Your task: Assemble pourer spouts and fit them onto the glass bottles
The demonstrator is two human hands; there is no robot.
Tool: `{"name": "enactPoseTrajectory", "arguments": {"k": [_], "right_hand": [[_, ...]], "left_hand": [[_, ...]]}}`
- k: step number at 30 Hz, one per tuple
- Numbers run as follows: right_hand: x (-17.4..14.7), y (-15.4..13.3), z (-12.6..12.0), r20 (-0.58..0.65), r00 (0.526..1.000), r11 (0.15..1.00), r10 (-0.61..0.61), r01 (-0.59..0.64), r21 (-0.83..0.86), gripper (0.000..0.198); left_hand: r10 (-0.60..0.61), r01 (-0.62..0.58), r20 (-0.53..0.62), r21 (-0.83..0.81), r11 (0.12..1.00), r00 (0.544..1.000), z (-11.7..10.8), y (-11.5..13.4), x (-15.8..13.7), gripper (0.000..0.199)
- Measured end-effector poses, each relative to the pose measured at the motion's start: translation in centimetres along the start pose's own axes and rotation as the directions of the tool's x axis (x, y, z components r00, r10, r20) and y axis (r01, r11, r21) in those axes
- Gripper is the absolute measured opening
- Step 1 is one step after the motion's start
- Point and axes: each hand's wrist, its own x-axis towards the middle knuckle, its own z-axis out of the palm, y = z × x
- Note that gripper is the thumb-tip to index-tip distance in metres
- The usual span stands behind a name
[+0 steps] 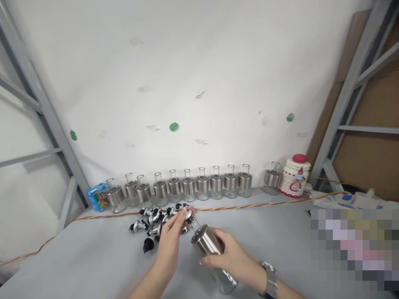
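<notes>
A glass bottle with a brushed-metal sleeve [207, 241] leans toward the upper left above the grey table. My right hand [229, 253] is wrapped around its sleeve, thumb on the near side. At the bottle's mouth, the fingers of my left hand [174, 232] pinch a silver and black pourer stopper [188, 216]. The stopper meets the neck; how deep it sits cannot be made out. Left of that hand lies a loose pile of similar pourer stoppers [152, 220], partly hidden behind my fingers.
Several matching bottles [188, 182] stand in a row along the white wall. A blue box [98, 197] is at the left end, a white jar with a red lid [294, 176] at the right. A red-yellow twisted cord [249, 204] crosses the grey table [274, 236]. Metal posts flank both sides.
</notes>
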Motion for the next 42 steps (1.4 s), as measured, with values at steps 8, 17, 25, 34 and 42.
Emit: {"name": "enactPoseTrajectory", "arguments": {"k": [8,17,25,34,42], "right_hand": [[-0.4,0.3,-0.4,0.229,0.911,0.805,0.344,-0.411,0.428,0.037],[-0.6,1.1,-0.7,0.42,0.83,0.669,0.368,-0.55,0.5,0.029],[-0.9,1.0,-0.5,0.424,0.791,0.601,0.44,-0.611,0.516,0.031],[-0.4,0.3,-0.5,0.237,0.903,0.77,0.358,-0.429,0.472,0.036],[3.6,0.4,-11.9,-0.718,0.648,0.961,-0.254,0.085,-0.263,0.063]], "left_hand": [[-0.021,0.016,0.107,0.047,0.999,0.994,-0.6,0.1,0.5,0.034],[0.216,-0.252,0.132,0.411,0.876,0.967,-0.5,-0.2,0.1,0.023],[0.263,-0.269,0.082,0.484,0.832,0.961,-0.6,-1.2,-0.3,0.019],[0.175,-0.209,0.119,0.41,0.888,0.977,0.8,-1.0,-0.3,0.029],[0.264,-0.359,0.244,0.578,0.733,0.933,-0.8,-3.0,-0.4,0.028]]}}
